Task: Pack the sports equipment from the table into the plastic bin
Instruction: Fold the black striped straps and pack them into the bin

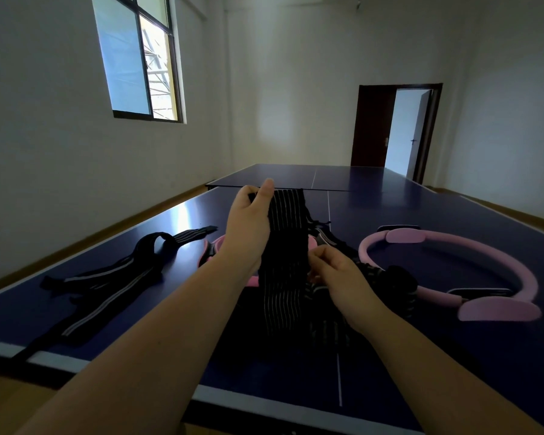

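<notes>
White-walled room, blue table tennis table [453, 221]. Pink pilates ring [404, 236] lies flat on it. Just left of the ring, a black striped elastic wrap [285, 246] hangs upright above the table, long axis vertical, lower end trailing onto the surface. Left hand [248, 227] pinches its top edge; right hand [339, 277] pinches its side lower down. Farther left lies a second black strap [120, 277]. A pink-and-black item [212, 246] is partly hidden behind the left wrist.

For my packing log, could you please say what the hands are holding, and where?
A black striped wrap: left hand grips its top end, right hand its right edge lower down.
</notes>
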The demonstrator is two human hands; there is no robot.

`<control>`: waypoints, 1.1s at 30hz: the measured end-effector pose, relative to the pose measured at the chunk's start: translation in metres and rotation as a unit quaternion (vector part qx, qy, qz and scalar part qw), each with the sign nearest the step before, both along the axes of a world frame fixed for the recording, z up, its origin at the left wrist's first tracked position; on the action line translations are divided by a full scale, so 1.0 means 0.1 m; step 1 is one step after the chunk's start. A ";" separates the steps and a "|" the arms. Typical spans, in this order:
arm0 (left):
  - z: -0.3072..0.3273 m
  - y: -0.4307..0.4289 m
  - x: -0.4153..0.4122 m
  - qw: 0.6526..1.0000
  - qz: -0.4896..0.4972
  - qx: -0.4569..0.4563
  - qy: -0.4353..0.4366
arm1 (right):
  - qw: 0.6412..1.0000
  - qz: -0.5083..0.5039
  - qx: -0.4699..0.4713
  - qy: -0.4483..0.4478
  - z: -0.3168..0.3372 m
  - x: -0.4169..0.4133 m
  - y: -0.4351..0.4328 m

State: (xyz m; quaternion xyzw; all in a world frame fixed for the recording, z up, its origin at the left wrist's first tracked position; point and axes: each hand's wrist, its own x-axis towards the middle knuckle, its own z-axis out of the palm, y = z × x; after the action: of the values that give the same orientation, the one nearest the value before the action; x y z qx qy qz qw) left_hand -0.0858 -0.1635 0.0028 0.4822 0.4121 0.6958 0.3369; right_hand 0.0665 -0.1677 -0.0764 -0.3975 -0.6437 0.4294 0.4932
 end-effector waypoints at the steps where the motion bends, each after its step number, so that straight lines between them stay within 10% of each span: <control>1: 0.00 0.00 0.00 1.000 0.004 -0.001 0.003 | 1.000 0.004 -0.004 -0.008 -0.01 0.01 -0.02; 11: -0.12 0.21 -0.13 0.990 0.058 -0.129 0.015 | 0.992 0.067 0.105 0.024 0.13 -0.09 -0.16; 22: -0.21 -0.05 -0.10 0.958 -0.211 -0.171 0.088 | 0.976 -0.032 0.053 0.211 0.29 -0.12 -0.06; 33: -0.04 -0.08 -0.03 0.995 -0.089 -0.023 -0.035 | 1.000 0.012 -0.003 -0.027 0.05 -0.14 0.01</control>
State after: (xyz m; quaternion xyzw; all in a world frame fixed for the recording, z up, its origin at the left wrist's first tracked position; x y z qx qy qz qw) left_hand -0.0891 -0.1712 -0.0015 0.4844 0.3710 0.6701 0.4227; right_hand 0.0529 -0.1670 -0.0714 -0.4031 -0.6601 0.4263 0.4691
